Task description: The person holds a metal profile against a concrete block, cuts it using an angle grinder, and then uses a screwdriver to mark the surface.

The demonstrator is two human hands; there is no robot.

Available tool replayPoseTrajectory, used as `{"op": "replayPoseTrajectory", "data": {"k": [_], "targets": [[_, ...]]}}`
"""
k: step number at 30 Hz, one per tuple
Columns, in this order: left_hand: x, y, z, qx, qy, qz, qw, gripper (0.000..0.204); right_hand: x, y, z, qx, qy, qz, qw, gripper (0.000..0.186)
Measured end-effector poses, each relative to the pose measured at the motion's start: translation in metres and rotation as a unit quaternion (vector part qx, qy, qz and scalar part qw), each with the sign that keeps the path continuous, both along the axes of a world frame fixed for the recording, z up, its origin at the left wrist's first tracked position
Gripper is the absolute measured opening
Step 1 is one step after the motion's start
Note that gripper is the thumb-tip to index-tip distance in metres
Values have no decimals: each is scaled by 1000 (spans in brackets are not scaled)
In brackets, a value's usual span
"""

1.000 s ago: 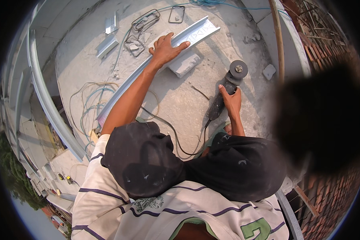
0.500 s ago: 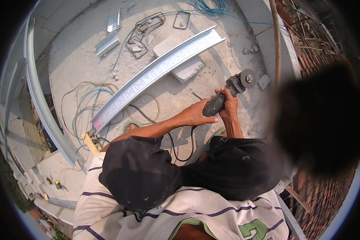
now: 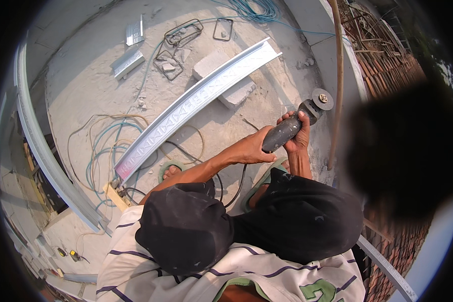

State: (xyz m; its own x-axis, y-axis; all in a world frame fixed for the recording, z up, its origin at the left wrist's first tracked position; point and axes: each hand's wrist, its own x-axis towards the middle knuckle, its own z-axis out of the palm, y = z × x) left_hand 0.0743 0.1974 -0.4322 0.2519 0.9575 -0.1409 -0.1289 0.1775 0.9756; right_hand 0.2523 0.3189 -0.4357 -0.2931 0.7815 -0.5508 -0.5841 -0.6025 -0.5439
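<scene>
Angle grinder (image 3: pixel 282 135): dark, rounded body with a dusty, scuffed surface, held between both hands off to the right, just above the right knee as seen from overhead.
Disc (image 3: pixel 322 99): thin, flat, grey and round, with a small metal nut at its centre, on the grinder's far end.
Left hand (image 3: pixel 259 145): half closed, palm and fingers wrapped about the rear of the body.
Right hand (image 3: pixel 299 135): curled around the body nearer the disc, thumb along its side.
Cord (image 3: pixel 242 185): black, smooth, looping below the hands.
Metal channel (image 3: pixel 186 111): long, shiny, silvery, with raised edges and zigzag relief, pinkish at its near end, lying left of the grinder and apart from it.
Block (image 3: pixel 238 93): pale, grainy, square-edged, showing on either side of the channel that crosses it.
Offcuts (image 3: pixel 128 63): two short, bright, folded metal pieces.
Bent rods (image 3: pixel 223 29): thin, dark, shaped into rounded rectangles.
Floor (image 3: pixel 90 83): rough, dusty grey concrete.
Pole (image 3: pixel 336 75): slim brown wood.
Roof tiles (image 3: pixel 387 75): ridged, reddish clay.
</scene>
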Motion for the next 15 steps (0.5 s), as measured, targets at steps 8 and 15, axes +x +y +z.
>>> {"op": "replayPoseTrajectory", "data": {"k": [8, 15], "targets": [[-16, -6, 24, 22, 87, -49, 995, 52, 3, 2, 22, 18, 3, -72, 997, 27], [-19, 4, 11, -2, 74, -102, 992, 48, -12, -2, 22, -14, -15, -95, 995, 28]]}}
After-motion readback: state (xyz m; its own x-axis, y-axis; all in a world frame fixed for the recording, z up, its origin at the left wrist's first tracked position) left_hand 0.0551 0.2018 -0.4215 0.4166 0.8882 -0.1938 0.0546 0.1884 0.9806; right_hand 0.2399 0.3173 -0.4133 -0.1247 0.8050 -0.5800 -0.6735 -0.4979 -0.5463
